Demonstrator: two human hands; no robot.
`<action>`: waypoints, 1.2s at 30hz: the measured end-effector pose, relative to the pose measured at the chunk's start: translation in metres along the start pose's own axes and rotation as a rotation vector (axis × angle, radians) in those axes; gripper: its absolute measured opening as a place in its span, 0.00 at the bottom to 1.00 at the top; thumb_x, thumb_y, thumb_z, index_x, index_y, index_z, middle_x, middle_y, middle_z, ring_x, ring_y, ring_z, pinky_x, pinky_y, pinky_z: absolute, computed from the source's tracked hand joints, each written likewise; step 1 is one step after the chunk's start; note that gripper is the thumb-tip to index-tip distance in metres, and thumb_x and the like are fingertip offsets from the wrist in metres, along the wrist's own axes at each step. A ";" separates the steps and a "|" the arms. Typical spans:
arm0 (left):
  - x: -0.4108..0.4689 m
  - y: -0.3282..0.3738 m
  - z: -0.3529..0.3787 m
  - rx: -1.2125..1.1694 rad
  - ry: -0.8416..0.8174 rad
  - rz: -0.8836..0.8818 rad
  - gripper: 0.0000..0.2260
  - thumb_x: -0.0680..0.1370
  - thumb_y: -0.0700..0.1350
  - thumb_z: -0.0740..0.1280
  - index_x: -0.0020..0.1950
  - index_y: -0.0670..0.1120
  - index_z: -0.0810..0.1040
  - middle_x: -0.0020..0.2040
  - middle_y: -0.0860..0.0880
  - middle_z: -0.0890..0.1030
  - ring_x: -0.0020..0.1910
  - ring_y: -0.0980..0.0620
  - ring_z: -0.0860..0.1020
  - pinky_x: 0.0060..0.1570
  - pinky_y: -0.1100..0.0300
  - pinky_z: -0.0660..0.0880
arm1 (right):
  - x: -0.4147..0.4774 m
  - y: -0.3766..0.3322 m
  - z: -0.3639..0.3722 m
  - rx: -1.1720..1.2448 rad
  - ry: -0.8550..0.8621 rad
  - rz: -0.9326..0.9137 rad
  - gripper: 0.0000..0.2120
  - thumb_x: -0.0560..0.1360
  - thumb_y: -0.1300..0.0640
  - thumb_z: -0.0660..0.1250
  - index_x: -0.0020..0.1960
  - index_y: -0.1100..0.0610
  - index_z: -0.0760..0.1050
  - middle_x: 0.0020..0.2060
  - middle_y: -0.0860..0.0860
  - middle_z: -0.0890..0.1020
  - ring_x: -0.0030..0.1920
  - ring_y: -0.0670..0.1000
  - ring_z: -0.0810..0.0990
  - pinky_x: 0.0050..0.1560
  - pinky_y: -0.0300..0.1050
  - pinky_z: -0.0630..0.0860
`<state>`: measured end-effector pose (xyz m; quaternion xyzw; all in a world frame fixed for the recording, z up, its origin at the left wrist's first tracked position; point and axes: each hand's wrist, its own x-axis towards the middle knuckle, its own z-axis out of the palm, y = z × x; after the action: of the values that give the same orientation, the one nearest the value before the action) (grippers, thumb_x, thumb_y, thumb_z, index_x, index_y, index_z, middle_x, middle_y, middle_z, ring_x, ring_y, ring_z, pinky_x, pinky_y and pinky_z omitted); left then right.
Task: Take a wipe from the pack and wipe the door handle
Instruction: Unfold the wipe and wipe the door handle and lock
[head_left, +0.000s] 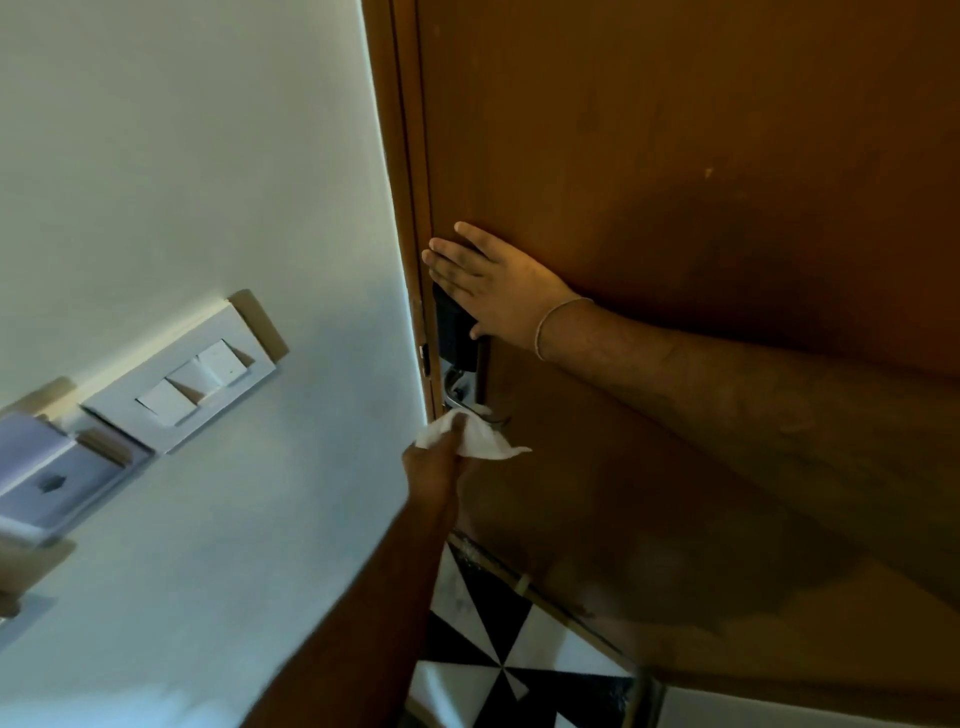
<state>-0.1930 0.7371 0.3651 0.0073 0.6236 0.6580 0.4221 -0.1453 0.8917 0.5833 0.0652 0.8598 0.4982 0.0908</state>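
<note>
A white wipe (480, 439) is bunched in my left hand (434, 460), pressed against the metal door handle (462, 397), which mostly hides behind it. My right hand (488, 283) lies flat on the brown wooden door (675, 156) with fingers spread, just above a black lock body (454, 332) near the door's edge. A thin bangle circles my right wrist. The wipe pack is not in view.
A white wall (182, 156) on the left carries a white switch plate (192, 379) and a second wall plate (57, 467) lower left. The brown door frame (400, 182) runs beside the door. Black-and-white patterned floor tiles (493, 660) show below.
</note>
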 end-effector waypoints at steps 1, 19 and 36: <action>0.004 0.001 0.001 -0.082 0.000 -0.051 0.09 0.81 0.43 0.76 0.59 0.41 0.85 0.60 0.36 0.87 0.54 0.39 0.89 0.54 0.45 0.87 | -0.001 0.000 0.000 0.003 -0.008 -0.002 0.45 0.82 0.32 0.53 0.85 0.61 0.42 0.86 0.58 0.47 0.86 0.59 0.44 0.84 0.62 0.40; 0.024 0.033 0.037 -0.354 -0.030 -0.297 0.14 0.87 0.43 0.66 0.72 0.40 0.78 0.50 0.42 0.83 0.42 0.47 0.81 0.53 0.50 0.81 | -0.002 0.003 0.002 -0.029 0.022 -0.031 0.45 0.82 0.31 0.52 0.86 0.60 0.44 0.86 0.58 0.48 0.86 0.59 0.46 0.84 0.62 0.44; -0.081 0.151 -0.031 0.289 0.129 0.656 0.14 0.82 0.44 0.75 0.66 0.40 0.84 0.56 0.44 0.88 0.54 0.49 0.88 0.54 0.57 0.84 | -0.019 -0.008 -0.053 1.427 0.212 0.419 0.21 0.85 0.45 0.63 0.76 0.48 0.75 0.67 0.50 0.84 0.67 0.55 0.82 0.67 0.53 0.79</action>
<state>-0.2400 0.6867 0.5247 0.2250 0.7001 0.6625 0.1430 -0.1385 0.8390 0.6035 0.2219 0.9479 -0.1695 -0.1536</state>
